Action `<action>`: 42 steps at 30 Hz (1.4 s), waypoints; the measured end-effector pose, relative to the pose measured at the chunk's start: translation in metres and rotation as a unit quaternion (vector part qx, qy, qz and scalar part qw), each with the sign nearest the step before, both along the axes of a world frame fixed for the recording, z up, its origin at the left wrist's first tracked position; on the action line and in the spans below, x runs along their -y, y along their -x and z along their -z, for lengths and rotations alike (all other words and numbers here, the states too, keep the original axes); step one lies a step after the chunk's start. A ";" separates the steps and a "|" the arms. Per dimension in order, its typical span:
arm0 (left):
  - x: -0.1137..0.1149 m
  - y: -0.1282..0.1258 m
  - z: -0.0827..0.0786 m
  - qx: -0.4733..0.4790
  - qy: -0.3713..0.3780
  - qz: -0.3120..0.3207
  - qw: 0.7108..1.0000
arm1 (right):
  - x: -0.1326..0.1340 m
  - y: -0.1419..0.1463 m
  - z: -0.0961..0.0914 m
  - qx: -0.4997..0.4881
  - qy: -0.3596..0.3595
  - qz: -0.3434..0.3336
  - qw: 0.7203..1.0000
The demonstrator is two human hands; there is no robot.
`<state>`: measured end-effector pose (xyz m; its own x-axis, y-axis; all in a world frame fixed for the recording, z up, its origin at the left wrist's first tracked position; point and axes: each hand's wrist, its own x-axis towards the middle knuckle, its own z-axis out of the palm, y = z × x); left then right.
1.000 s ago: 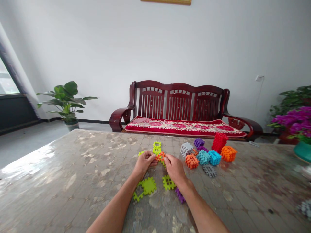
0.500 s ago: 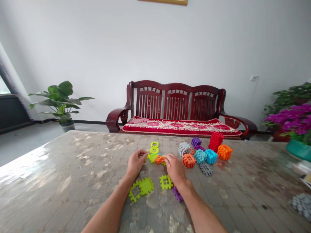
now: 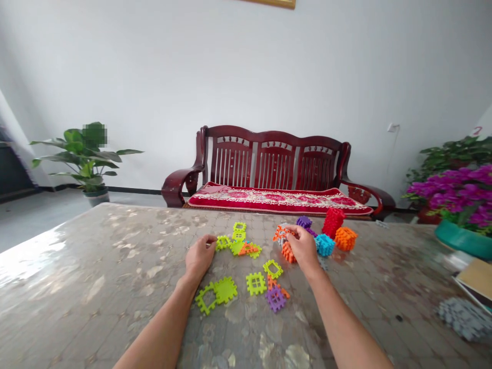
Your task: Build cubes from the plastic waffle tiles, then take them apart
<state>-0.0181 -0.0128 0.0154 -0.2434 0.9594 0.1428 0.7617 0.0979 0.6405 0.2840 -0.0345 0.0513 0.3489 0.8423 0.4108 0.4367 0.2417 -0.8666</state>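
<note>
My left hand rests on the table with its fingers closed at the left edge of a green square interlocking tile. That tile lies beside a joined group of green tiles, with an orange triangular piece on the group's right part. My right hand pinches a lattice-like orange interlocking piece above the stacks at the right. Nearer me lie two joined green tiles, a green window tile, a green frame tile and a purple window tile, which touches another orange piece.
Stacks in red, orange, blue and purple stand around my right hand. Grey pieces lie at the right beside a box. A teal flowerpot stands behind them. Beyond the table is a wooden bench.
My right hand has moved right from the green group to the stacks and now holds an orange piece. My left hand has shifted left, uncovering a green tile. The view has turned slightly right.
</note>
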 end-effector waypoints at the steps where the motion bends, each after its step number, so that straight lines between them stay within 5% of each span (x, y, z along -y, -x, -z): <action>1: 0.000 0.000 0.000 -0.003 0.005 0.000 1.000 | 0.002 -0.007 0.001 -0.004 0.001 0.009 1.000; 11: -0.006 0.002 0.005 -0.022 0.025 0.004 0.999 | 0.011 -0.037 0.035 0.009 0.016 0.093 0.996; 21: -0.006 0.004 0.005 -0.030 0.038 -0.001 0.999 | 0.014 -0.043 0.036 0.092 0.070 0.149 0.982; 30: -0.005 0.002 0.003 -0.032 0.032 0.002 0.999 | 0.016 -0.039 0.034 0.158 0.008 0.155 0.975; 36: -0.006 0.003 0.004 -0.024 0.020 0.006 0.999 | 0.026 -0.017 0.023 0.094 -0.001 -0.028 0.995; 42: -0.006 0.004 0.004 -0.007 0.022 0.004 1.000 | 0.036 0.000 0.012 0.164 0.132 -0.216 0.954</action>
